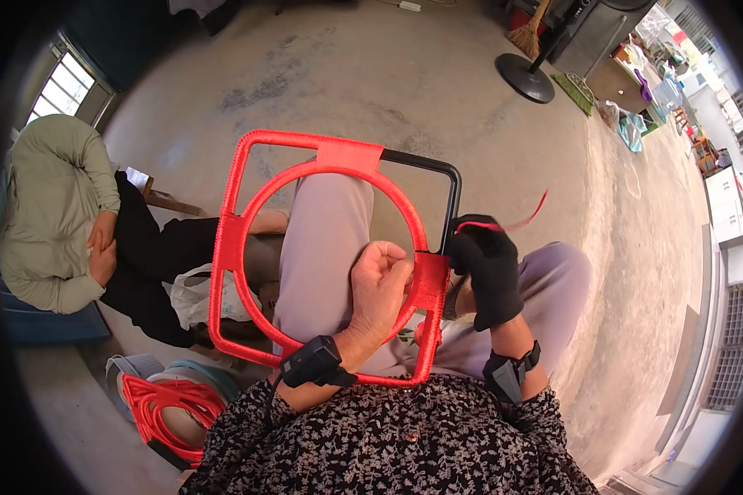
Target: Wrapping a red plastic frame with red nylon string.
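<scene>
A rounded square frame with a ring inside it (229, 232) rests across my lap, mostly wound with red cord. Its upper right corner (450, 172) shows bare black. My left hand (380, 285) is bare and lies over the ring's right part, its fingers curled closed beside the red-wrapped joint (430, 280); what they pinch is hidden. At the frame's right edge my right hand (487, 268), in a black glove, is closed on a red cord (524, 221), whose loose end sticks out to the upper right.
To the left sits another person (54, 206), hands folded together. Beside my left leg, a coil of red cord (173, 408) lies over a bucket (132, 369). A fan's round black base (524, 78) and a broom (527, 37) stand at the far right.
</scene>
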`<move>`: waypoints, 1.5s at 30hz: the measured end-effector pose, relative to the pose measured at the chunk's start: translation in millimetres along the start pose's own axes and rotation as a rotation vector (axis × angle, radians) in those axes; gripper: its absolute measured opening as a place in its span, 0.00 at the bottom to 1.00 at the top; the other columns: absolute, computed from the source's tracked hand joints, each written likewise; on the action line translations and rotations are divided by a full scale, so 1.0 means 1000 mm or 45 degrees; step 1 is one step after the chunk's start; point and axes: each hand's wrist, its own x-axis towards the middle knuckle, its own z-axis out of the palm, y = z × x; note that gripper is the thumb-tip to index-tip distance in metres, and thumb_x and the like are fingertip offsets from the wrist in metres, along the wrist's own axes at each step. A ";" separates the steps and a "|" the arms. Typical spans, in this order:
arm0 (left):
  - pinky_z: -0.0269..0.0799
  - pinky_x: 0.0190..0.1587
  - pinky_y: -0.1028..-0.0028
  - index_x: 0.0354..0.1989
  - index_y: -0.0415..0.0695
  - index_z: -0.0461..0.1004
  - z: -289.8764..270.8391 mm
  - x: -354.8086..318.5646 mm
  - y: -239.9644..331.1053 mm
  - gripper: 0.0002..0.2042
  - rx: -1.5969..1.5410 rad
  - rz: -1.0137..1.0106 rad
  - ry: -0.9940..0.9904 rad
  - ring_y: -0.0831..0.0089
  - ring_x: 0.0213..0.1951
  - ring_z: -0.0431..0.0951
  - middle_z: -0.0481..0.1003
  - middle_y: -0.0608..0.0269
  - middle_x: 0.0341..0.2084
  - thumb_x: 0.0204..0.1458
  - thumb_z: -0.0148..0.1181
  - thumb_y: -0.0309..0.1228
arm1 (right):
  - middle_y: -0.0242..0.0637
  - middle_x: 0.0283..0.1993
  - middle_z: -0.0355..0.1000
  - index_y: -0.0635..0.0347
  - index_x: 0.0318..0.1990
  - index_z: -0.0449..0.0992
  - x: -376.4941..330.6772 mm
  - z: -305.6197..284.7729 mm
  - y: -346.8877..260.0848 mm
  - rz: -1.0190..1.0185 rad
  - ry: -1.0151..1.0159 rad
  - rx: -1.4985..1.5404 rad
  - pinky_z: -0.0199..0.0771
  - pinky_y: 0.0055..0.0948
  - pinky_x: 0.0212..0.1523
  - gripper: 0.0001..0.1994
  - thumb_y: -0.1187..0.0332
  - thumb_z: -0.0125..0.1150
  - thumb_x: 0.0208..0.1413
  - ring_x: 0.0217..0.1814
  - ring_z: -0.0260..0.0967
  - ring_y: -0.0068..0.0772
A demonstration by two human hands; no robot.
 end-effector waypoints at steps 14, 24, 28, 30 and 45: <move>0.64 0.26 0.84 0.34 0.38 0.70 0.004 -0.004 0.006 0.06 0.219 0.102 0.010 0.88 0.25 0.69 0.73 0.69 0.24 0.55 0.58 0.28 | 0.38 0.30 0.74 0.59 0.33 0.79 -0.002 0.010 -0.004 -0.457 0.044 -0.954 0.72 0.27 0.30 0.06 0.69 0.65 0.48 0.27 0.73 0.30; 0.69 0.36 0.83 0.42 0.34 0.74 -0.001 0.008 -0.010 0.09 0.042 0.041 -0.017 0.84 0.31 0.72 0.75 0.68 0.30 0.57 0.55 0.25 | 0.36 0.35 0.75 0.60 0.42 0.74 0.005 -0.013 0.020 -0.521 0.209 -0.802 0.73 0.21 0.28 0.11 0.78 0.61 0.50 0.30 0.75 0.24; 0.70 0.37 0.82 0.41 0.34 0.75 -0.002 0.010 -0.006 0.08 0.144 -0.038 -0.096 0.84 0.32 0.73 0.76 0.67 0.31 0.56 0.55 0.24 | 0.34 0.35 0.75 0.62 0.41 0.74 0.004 -0.016 0.020 0.080 0.047 -0.429 0.73 0.21 0.27 0.09 0.73 0.60 0.53 0.30 0.75 0.22; 0.71 0.37 0.82 0.41 0.34 0.75 -0.003 0.009 -0.004 0.08 0.132 -0.047 -0.128 0.83 0.32 0.74 0.76 0.66 0.31 0.57 0.53 0.24 | 0.34 0.34 0.75 0.63 0.41 0.74 0.006 -0.017 0.022 0.114 0.013 -0.349 0.73 0.21 0.27 0.09 0.71 0.60 0.53 0.30 0.74 0.22; 0.72 0.50 0.68 0.54 0.33 0.64 -0.005 0.011 0.006 0.16 -0.581 -0.398 -0.512 0.66 0.46 0.76 0.74 0.51 0.45 0.59 0.43 0.26 | 0.30 0.27 0.71 0.62 0.40 0.74 0.009 -0.024 0.025 0.321 -0.270 -0.060 0.68 0.20 0.27 0.10 0.65 0.57 0.57 0.25 0.67 0.18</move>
